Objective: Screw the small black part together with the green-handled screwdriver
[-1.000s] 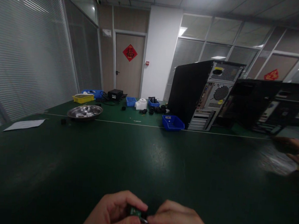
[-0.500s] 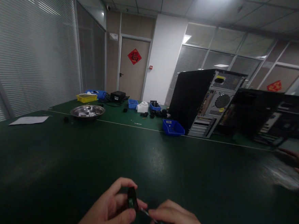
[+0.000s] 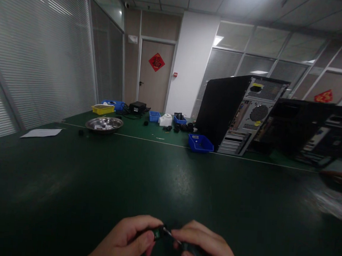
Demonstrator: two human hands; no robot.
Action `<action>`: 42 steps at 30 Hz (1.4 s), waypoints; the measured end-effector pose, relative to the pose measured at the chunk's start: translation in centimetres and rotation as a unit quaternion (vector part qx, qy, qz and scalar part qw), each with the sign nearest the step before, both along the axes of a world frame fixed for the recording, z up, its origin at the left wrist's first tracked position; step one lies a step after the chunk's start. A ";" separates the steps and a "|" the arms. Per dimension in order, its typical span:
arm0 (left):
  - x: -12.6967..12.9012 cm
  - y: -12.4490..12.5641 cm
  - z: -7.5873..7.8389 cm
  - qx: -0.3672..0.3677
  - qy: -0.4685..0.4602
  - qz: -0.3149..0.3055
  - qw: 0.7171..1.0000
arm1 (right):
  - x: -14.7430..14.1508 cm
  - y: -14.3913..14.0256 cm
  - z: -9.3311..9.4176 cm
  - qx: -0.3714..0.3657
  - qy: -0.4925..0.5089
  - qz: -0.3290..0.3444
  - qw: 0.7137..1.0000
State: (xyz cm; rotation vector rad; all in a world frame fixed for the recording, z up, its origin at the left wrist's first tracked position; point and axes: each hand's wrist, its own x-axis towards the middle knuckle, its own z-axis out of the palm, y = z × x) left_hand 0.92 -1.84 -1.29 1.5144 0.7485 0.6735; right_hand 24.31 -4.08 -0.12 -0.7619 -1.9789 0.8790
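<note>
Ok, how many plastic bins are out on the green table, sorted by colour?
Blue bins: 4, one beside the computer tower at, two at the far end at and, and one behind the yellow at
Yellow bin: 1
Total: 5

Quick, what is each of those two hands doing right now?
Left hand: closed on a small dark part.
Right hand: closed on a thin tool whose tip meets the part.
</note>
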 end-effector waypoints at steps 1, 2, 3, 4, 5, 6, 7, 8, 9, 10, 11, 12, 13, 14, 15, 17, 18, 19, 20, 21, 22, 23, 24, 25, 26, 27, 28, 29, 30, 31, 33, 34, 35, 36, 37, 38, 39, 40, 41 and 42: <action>0.0 0.1 -0.1 -0.004 -0.001 0.003 1.000 | 0.0 0.0 -0.1 0.000 -0.002 -0.001 1.000; 0.0 0.1 -0.1 -0.006 -0.002 0.002 1.000 | 0.1 0.0 -0.1 0.000 -0.003 -0.002 1.000; 0.0 0.1 -0.1 -0.004 -0.002 -0.001 1.000 | 0.1 0.0 -0.2 -0.002 -0.005 0.000 1.000; 0.0 0.1 0.0 0.000 0.002 -0.005 1.000 | 0.1 0.0 -0.2 -0.003 -0.008 0.002 1.000; -0.1 0.1 0.0 0.007 0.007 -0.008 1.000 | 0.1 0.0 -0.2 -0.006 -0.012 0.003 1.000; -0.1 0.1 0.0 0.015 0.015 -0.011 1.000 | 0.1 0.0 -0.2 -0.009 -0.018 0.004 1.000; -0.1 0.1 0.1 0.024 0.021 -0.012 0.999 | 0.1 -0.1 -0.2 -0.011 -0.024 0.007 1.000; -0.1 0.2 0.0 0.030 0.025 -0.011 0.999 | 0.0 -0.1 -0.1 -0.012 -0.030 0.008 0.999; -0.1 0.2 0.0 0.034 0.026 -0.008 0.999 | 0.0 -0.1 0.0 -0.013 -0.035 0.009 0.999; -0.1 0.2 -0.1 0.037 0.026 -0.006 0.999 | -0.1 -0.1 0.0 -0.013 -0.038 0.011 0.999; -0.1 0.2 -0.2 0.039 0.026 -0.006 0.999 | -0.2 -0.1 0.1 -0.012 -0.038 0.014 0.999; -0.1 0.2 -0.3 0.042 0.029 -0.006 0.999 | -0.2 -0.1 0.1 -0.010 -0.036 0.016 0.999; -0.1 0.1 -0.4 0.047 0.033 -0.004 0.998 | -0.3 -0.1 0.1 -0.008 -0.034 0.015 0.999; 0.0 0.0 -0.5 0.050 0.037 0.000 0.998 | -0.3 -0.1 0.1 -0.007 -0.031 0.011 0.999; 0.0 -0.1 -0.5 0.052 0.040 0.008 0.998 | -0.3 -0.2 0.1 -0.006 -0.030 0.005 1.000; 0.0 -0.4 -0.5 0.052 0.040 0.030 0.997 | -0.4 -0.3 0.1 -0.011 -0.033 -0.014 0.999; 0.0 -0.5 -0.5 0.053 0.040 0.038 0.997 | -0.4 -0.3 0.0 -0.013 -0.035 -0.023 0.999; 0.0 -0.6 -0.4 0.058 0.041 0.042 0.997 | -0.4 -0.3 0.0 -0.013 -0.036 -0.027 0.999; 0.0 -0.7 -0.3 0.064 0.042 0.041 0.996 | -0.4 -0.3 -0.1 -0.012 -0.036 -0.028 0.999; 0.0 -0.7 -0.1 0.071 0.043 0.038 0.996 | -0.4 -0.3 -0.2 -0.010 -0.035 -0.028 0.999; 0.0 -0.6 0.0 0.075 0.046 0.034 0.996 | -0.4 -0.3 -0.2 -0.008 -0.035 -0.026 0.999; 0.0 -0.6 0.2 0.074 0.048 0.034 0.996 | -0.3 -0.2 -0.3 -0.007 -0.034 -0.024 0.999; 0.0 -0.6 0.4 0.069 0.051 0.039 0.996 | -0.3 -0.2 -0.4 -0.007 -0.034 -0.025 0.999; 0.1 -0.6 0.5 0.062 0.053 0.046 0.996 | -0.3 -0.2 -0.4 -0.007 -0.034 -0.025 0.999; 0.2 -0.6 0.6 0.056 0.055 0.052 0.996 | -0.2 -0.2 -0.4 -0.009 -0.036 -0.027 0.999; 0.3 -0.6 0.7 0.050 0.054 0.059 0.995 | -0.2 -0.2 -0.5 -0.011 -0.039 -0.029 0.999; 0.3 -0.7 0.7 0.044 0.052 0.067 0.995 | -0.2 -0.3 -0.5 -0.013 -0.041 -0.031 0.999; 0.4 -0.7 0.6 0.039 0.047 0.073 0.995 | -0.2 -0.3 -0.5 -0.016 -0.043 -0.032 0.998; 0.4 -0.8 0.5 0.034 0.042 0.075 0.996 | -0.2 -0.4 -0.4 -0.018 -0.045 -0.031 0.998; 0.4 -0.8 0.3 0.028 0.037 0.076 0.996 | -0.2 -0.4 -0.4 -0.020 -0.045 -0.030 0.998; 0.4 -0.9 -0.1 0.012 0.020 0.078 0.997 | -0.3 -0.4 -0.2 -0.021 -0.045 -0.027 0.998; 0.4 -0.9 -0.2 0.000 0.009 0.074 0.997 | -0.4 -0.4 -0.1 -0.023 -0.046 -0.021 0.998; 0.3 -0.8 -0.4 -0.015 -0.003 0.070 0.997 | -0.4 -0.4 -0.1 -0.025 -0.047 -0.014 0.998; 0.3 -0.7 -0.6 -0.031 -0.016 0.064 0.997 | -0.4 -0.3 0.0 -0.026 -0.047 -0.007 0.999; 0.3 -0.6 -0.7 -0.044 -0.029 0.056 0.997 | -0.4 -0.3 0.1 -0.025 -0.043 0.001 0.999; 0.2 -0.4 -0.8 -0.055 -0.041 0.046 0.997 | -0.4 -0.2 0.1 -0.025 -0.040 0.008 0.999; 0.2 -0.3 -0.9 -0.063 -0.052 0.038 0.996 | -0.4 -0.2 0.1 -0.023 -0.035 0.012 0.999; 0.2 -0.1 -1.1 -0.068 -0.062 0.033 0.995 | -0.4 -0.2 0.0 -0.019 -0.030 0.016 0.999; 0.2 0.0 -1.2 -0.072 -0.072 0.030 0.994 | -0.4 -0.2 0.0 -0.017 -0.026 0.019 0.999; 0.2 0.1 -1.3 -0.075 -0.081 0.028 0.994 | -0.4 -0.2 -0.1 -0.016 -0.023 0.026 0.999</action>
